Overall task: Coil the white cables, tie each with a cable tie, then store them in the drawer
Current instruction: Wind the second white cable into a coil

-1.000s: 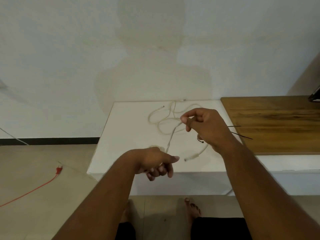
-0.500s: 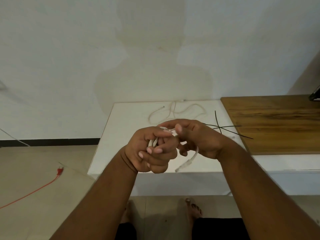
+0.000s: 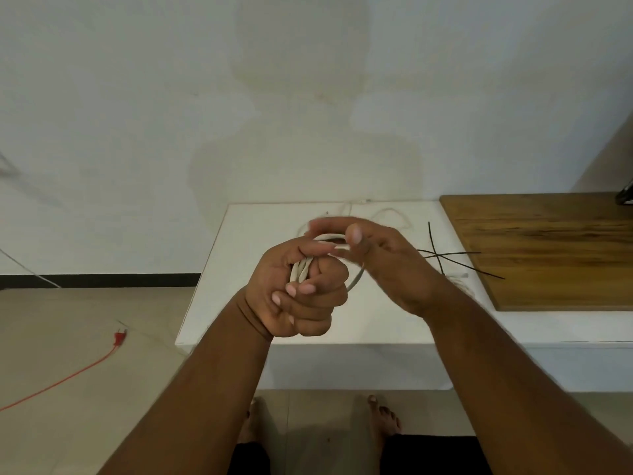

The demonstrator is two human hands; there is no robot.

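The white cable (image 3: 298,269) is up in the air above the front half of the table (image 3: 246,269), gathered into a small coil. Its strands stand nearly upright where they pass through the left hand (image 3: 301,299), and one loop curves out to the right and down toward the right hand (image 3: 390,265). The left hand is curled tight round the bundle. The right hand pinches the top of the loop between thumb and fingers, though those fingers are blurred. Behind the hands a second white cable (image 3: 388,210) lies loose on the table, and black cable ties (image 3: 435,254) lie crossed beside a wooden board (image 3: 548,252). A pale wall (image 3: 308,97) rises behind, and an orange cord (image 3: 119,337) trails over the beige floor (image 3: 85,371). A second ago the hands were apart with the cable stretched between them; half a second ago its plug end still hung below them.
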